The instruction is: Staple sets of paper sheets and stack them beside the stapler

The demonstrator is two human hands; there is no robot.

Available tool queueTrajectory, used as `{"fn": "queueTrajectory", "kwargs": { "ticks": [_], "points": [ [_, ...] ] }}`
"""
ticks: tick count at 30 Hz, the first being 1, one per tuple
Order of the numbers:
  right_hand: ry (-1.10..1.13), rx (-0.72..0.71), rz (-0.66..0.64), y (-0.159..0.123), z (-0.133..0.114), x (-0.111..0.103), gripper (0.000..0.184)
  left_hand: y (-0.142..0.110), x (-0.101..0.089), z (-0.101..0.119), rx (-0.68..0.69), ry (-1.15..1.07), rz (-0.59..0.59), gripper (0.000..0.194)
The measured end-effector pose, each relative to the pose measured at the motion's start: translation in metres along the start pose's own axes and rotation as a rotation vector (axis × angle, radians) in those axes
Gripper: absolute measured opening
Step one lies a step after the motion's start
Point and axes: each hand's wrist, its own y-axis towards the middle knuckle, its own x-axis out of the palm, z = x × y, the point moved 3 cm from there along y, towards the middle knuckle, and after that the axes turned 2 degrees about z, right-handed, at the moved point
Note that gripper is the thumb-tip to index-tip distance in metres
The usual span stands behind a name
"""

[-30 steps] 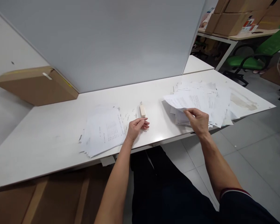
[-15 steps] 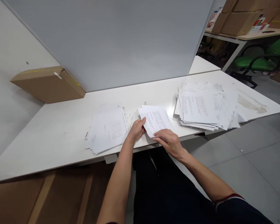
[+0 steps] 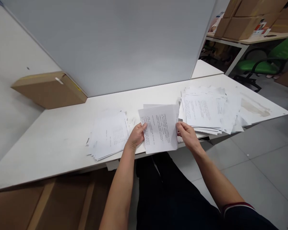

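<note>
Between my hands are several printed paper sheets (image 3: pixel 159 129), held tilted over the table's front edge, their edges slightly out of line. My left hand (image 3: pixel 136 135) is closed on their left edge, thumb on top. My right hand (image 3: pixel 188 135) pinches the right edge between thumb and fingers. To the left lies a loose pile of printed paper (image 3: pixel 109 135), its sheets fanned out unevenly. A taller, messier stack of paper (image 3: pixel 203 111) sits on the right, with sheets sticking out at its right side.
The white table (image 3: pixel 69 127) runs against a grey-white panel (image 3: pixel 134 48). A cardboard box (image 3: pixel 50 91) leans in the left corner. Cardboard (image 3: pixel 16 204) shows below the table's front. Beyond, to the right, are stacked boxes (image 3: pixel 242 27) and a green chair (image 3: pixel 261 65).
My right hand has moved from the sheets' near edge to their right edge. The sheets are now lifted and flatter towards me. The view has shifted slightly.
</note>
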Motion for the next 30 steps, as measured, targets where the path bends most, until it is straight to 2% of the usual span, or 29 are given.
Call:
{"fn": "queueTrajectory", "kwargs": {
  "ticks": [4,6,11,13,15,16,18,20,22,25,30],
  "points": [
    [0.038,-0.048,-0.006,0.001,-0.004,0.006,0.035,0.001,0.000,-0.001,0.023,-0.008,0.040,0.035],
    [-0.053,-0.105,0.067,0.001,-0.011,0.000,0.034,0.001,-0.001,-0.001,0.024,-0.021,0.078,0.035],
    [-0.459,-0.399,0.577,-0.006,-0.051,-0.045,0.029,0.004,-0.004,-0.001,0.050,-0.027,0.131,0.034],
    [-0.431,-0.488,0.735,-0.011,-0.069,-0.061,0.026,0.004,-0.005,-0.001,0.050,-0.036,0.131,0.033],
    [-0.254,-0.519,0.791,-0.013,-0.078,-0.071,0.024,0.005,-0.005,-0.002,0.043,-0.052,0.133,0.033],
    [-0.159,-0.507,0.769,-0.011,-0.079,-0.073,0.023,0.005,-0.005,-0.002,0.041,-0.058,0.132,0.034],
    [-0.072,-0.415,0.619,-0.003,-0.072,-0.067,0.023,0.005,-0.005,-0.002,0.047,-0.064,0.144,0.034],
    [-0.154,-0.288,0.421,0.008,-0.057,-0.051,0.022,0.004,-0.004,-0.001,0.057,-0.065,0.158,0.033],
    [-0.301,-0.209,0.282,0.017,-0.040,-0.032,0.022,0.004,-0.004,-0.001,0.060,-0.073,0.165,0.033],
    [-0.452,-0.203,0.244,0.025,-0.021,-0.008,0.022,0.003,-0.004,-0.001,0.049,-0.086,0.152,0.035],
    [-0.488,-0.214,0.249,0.025,-0.013,0.016,0.023,0.004,-0.004,-0.001,0.053,-0.079,0.124,0.035]
  ]
}}
